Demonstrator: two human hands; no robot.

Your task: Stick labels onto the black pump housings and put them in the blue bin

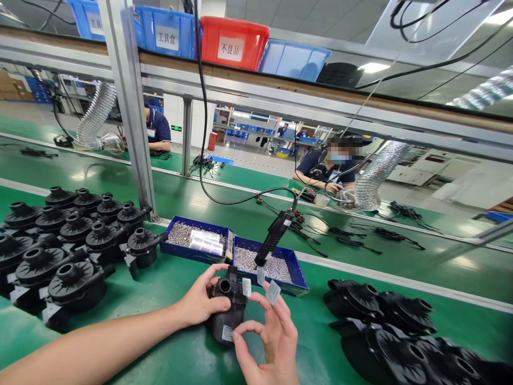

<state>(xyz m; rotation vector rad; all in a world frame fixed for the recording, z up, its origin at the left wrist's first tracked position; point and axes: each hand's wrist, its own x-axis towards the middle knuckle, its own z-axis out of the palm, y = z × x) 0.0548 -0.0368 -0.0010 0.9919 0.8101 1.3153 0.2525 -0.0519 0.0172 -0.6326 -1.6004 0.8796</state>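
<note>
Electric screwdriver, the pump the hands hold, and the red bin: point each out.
electric screwdriver (274, 238), head view, middle of its black body
pump (228, 310), head view, black housing between the hands
red bin (233, 41), head view, front wall by the label
</note>
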